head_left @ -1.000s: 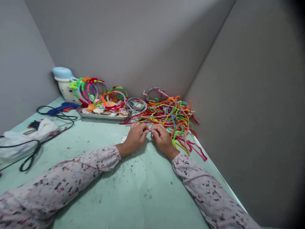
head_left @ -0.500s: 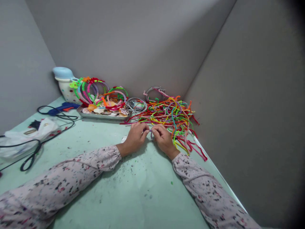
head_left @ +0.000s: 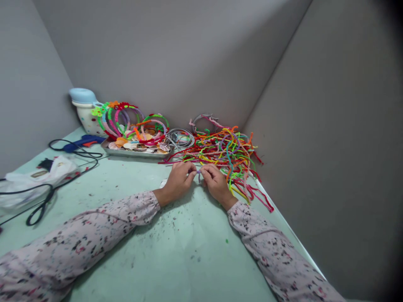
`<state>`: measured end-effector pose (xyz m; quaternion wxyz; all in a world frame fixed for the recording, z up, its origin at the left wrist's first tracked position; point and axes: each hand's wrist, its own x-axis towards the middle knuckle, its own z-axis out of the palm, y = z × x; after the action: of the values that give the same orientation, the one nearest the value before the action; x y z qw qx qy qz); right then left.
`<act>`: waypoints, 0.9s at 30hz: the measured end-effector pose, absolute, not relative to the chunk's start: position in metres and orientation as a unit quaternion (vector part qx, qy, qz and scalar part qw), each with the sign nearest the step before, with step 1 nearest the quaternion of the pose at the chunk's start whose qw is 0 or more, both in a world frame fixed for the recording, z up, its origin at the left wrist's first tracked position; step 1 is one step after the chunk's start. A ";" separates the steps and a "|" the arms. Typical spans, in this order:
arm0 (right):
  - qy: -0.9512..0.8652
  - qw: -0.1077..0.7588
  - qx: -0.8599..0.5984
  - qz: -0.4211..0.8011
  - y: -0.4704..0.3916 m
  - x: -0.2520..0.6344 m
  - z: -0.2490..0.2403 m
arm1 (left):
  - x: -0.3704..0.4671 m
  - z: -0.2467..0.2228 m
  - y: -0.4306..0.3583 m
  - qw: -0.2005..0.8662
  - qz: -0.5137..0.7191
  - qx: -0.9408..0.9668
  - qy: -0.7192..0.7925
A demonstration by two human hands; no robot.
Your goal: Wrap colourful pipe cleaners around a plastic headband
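Item: purple strand (head_left: 199, 178), short and thin, located between 2 hands just above the near edge of the fuzzy stem pile (head_left: 233, 153). 1 part bridges the gap between the fingertips; 1 end hangs below it.

Item: left hand (head_left: 179, 179), thumb and finger pinched together, gripping the strand at its left side.

Item: right hand (head_left: 215, 180), likewise pinched, gripping the strand at its right side. From where I stand, its exact hold beneath the fingers cannot be told.

Change noted, last 1 second: slight. The hanging end shows a little further clear of the right hand; both hands keep their places and everything else lies as it did. Meaning, as I judge it: fine finger work on this 1 strand, a small adjustment and not yet a finished step.

Surroundings: 1 metal tray (head_left: 135, 154) of shells (head_left: 130, 146) with coloured hoops (head_left: 117, 119) standing in it; grey hoops (head_left: 192, 139) beside; 1 white plastic bag (head_left: 19, 188), far left; pale green tabletop (head_left: 189, 264) under all.
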<state>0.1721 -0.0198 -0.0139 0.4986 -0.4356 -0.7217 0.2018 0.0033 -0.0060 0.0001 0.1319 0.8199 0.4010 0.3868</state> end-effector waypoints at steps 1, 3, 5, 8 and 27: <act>-0.725 0.495 -0.434 0.201 -0.020 0.172 -0.013 | 0.003 0.000 -0.006 0.133 0.386 0.820 0.401; -0.731 0.487 -0.435 0.198 -0.021 0.172 -0.011 | 0.004 0.000 -0.007 0.134 0.385 0.821 0.399; -0.737 0.478 -0.437 0.194 -0.021 0.171 -0.010 | 0.004 0.000 -0.007 0.132 0.387 0.822 0.397; -0.741 0.471 -0.439 0.189 -0.021 0.171 -0.010 | 0.004 0.000 -0.007 0.128 0.390 0.823 0.393; -0.691 0.523 -0.466 0.177 -0.013 0.174 -0.022 | 0.003 -0.003 -0.003 0.119 0.391 0.808 0.424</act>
<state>0.1741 -0.0131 -0.0219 0.5233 -0.4657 -0.6912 0.1774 0.0025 -0.0031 -0.0026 0.1194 0.8082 0.4241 0.3907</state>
